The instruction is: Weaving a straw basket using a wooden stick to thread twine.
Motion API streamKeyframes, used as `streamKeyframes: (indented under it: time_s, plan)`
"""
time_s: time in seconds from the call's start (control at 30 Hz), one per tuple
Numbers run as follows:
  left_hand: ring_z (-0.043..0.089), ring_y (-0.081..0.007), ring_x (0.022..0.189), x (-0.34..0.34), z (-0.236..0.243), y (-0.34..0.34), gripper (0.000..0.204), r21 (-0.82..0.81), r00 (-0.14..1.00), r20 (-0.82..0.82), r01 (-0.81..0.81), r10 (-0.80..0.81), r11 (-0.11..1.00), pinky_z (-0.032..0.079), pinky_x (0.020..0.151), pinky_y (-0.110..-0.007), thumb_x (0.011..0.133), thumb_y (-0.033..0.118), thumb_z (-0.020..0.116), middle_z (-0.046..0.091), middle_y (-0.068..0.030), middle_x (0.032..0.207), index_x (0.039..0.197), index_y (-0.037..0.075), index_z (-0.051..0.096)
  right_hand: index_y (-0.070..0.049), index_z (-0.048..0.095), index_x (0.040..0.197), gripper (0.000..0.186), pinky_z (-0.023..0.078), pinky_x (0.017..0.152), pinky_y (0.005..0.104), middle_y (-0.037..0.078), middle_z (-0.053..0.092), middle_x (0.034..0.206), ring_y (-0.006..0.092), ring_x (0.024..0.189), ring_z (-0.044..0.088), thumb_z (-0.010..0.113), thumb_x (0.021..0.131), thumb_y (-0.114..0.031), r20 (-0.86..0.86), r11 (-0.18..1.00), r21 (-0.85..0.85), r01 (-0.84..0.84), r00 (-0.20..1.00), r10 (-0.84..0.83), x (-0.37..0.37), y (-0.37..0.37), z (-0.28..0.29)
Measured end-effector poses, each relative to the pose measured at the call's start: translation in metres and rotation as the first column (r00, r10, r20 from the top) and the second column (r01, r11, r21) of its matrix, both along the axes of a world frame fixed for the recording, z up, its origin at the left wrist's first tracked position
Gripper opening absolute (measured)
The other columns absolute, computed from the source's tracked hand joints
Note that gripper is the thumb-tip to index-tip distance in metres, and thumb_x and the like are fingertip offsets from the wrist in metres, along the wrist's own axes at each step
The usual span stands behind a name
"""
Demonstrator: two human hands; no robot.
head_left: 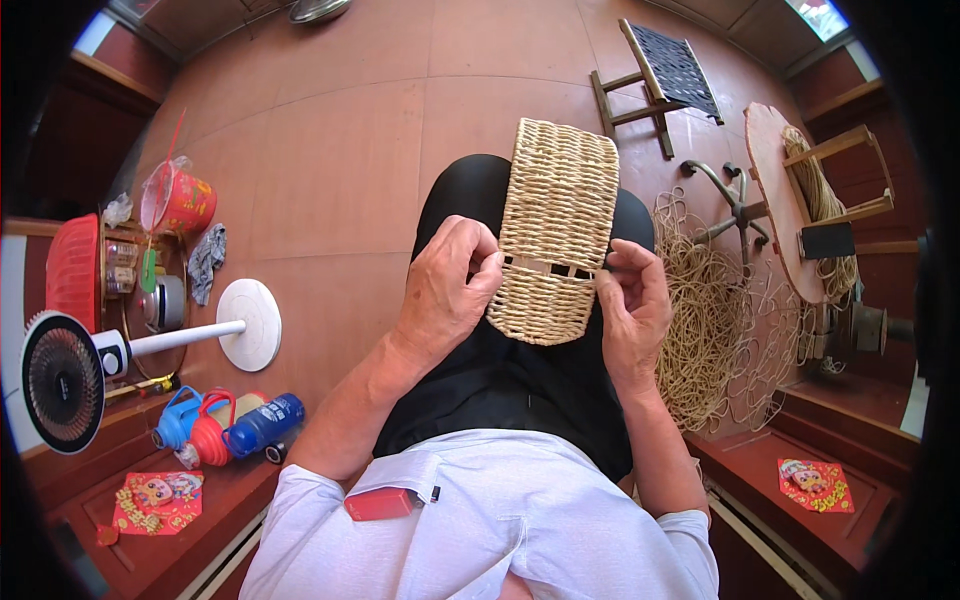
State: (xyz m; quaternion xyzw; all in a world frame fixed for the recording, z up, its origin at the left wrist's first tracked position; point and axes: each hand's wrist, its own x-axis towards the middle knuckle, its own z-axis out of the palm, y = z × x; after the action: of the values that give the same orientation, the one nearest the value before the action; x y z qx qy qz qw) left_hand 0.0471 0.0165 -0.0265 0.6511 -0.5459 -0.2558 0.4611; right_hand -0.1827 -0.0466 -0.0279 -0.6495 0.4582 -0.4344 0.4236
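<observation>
A pale woven straw panel lies lengthwise on my lap, over my dark trousers. Its far part is closely woven, as is the short rounded near part. Between the two runs a narrow gap where dark trousers and light crosswise pieces show through. At the left end of this gap my left hand pinches the panel's edge between thumb and finger. My right hand is at the gap's right end, fingers curled and thumb against the edge. Whether a loose strand is between the fingertips is too small to tell.
A big heap of loose straw cord lies on the floor at right, near a wheeled chair base. Beyond stands a folding stool. At left are a white fan, several water bottles and a red bucket.
</observation>
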Motion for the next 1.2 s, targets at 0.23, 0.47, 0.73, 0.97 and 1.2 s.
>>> streamKeyframes:
  time_s: [0.23, 0.47, 0.73, 0.97, 1.2]
  plan:
    - [0.07, -0.0265, 0.081, -0.006, -0.001, 0.001, 0.014, -0.168, 0.951, 0.307, 0.01, 0.043, 0.986, 0.06, 0.074, -0.037, 0.094, -0.008, 0.072, 0.066, -0.013, 0.098, 0.098, 0.0, 0.061, 0.003, 0.054, 0.145, 0.041, 0.056, 0.09, 0.0245, 0.009, 0.07, 0.119, 0.0083, 0.096, 0.066, 0.064, 0.105, 0.001, 0.187, 0.952, 0.294, -0.089, 0.982, 0.034, -0.008, 0.006, 0.002]
    - [0.069, -0.0255, 0.083, -0.001, 0.01, -0.006, 0.019, -0.171, 0.962, 0.265, 0.107, -0.059, 0.979, 0.058, 0.074, -0.039, 0.096, -0.01, 0.066, 0.065, -0.0133, 0.098, 0.11, 0.001, 0.059, 0.004, 0.05, 0.147, 0.044, 0.053, 0.083, 0.0249, 0.006, 0.074, 0.104, 0.0069, 0.09, 0.064, 0.064, 0.106, 0.0, 0.182, 0.895, 0.43, -0.117, 0.982, 0.04, -0.005, -0.003, 0.008]
    - [0.052, -0.0167, 0.074, 0.012, 0.012, -0.007, 0.012, -0.075, 0.977, 0.046, 0.21, -0.207, 0.975, 0.047, 0.067, -0.034, 0.099, -0.008, 0.056, 0.056, -0.0082, 0.091, 0.105, 0.002, 0.052, 0.002, 0.046, 0.147, 0.044, 0.051, 0.079, 0.0238, 0.003, 0.069, 0.098, 0.0056, 0.086, 0.062, 0.064, 0.107, -0.001, 0.143, 0.92, 0.351, -0.173, 0.981, 0.131, -0.008, -0.01, 0.003]
    - [0.051, -0.0142, 0.071, 0.017, 0.01, -0.005, 0.014, -0.001, 0.977, -0.022, 0.211, -0.211, 0.977, 0.046, 0.066, -0.033, 0.096, -0.009, 0.056, 0.055, -0.0062, 0.086, 0.101, 0.003, 0.051, 0.001, 0.047, 0.145, 0.044, 0.048, 0.072, 0.0208, 0.003, 0.067, 0.1, 0.0038, 0.084, 0.059, 0.066, 0.105, -0.001, 0.209, 0.878, 0.405, -0.255, 0.961, 0.183, -0.015, -0.015, 0.005]
    - [0.054, -0.0087, 0.077, 0.022, 0.006, -0.008, 0.013, 0.094, 0.969, -0.161, 0.204, -0.188, 0.974, 0.052, 0.07, -0.031, 0.101, -0.007, 0.057, 0.055, -0.0016, 0.089, 0.099, 0.003, 0.049, 0.0, 0.048, 0.145, 0.047, 0.048, 0.071, 0.0203, 0.002, 0.066, 0.101, 0.0042, 0.085, 0.059, 0.068, 0.102, 0.0, 0.239, 0.875, 0.41, -0.256, 0.956, 0.167, -0.011, -0.011, 0.006]
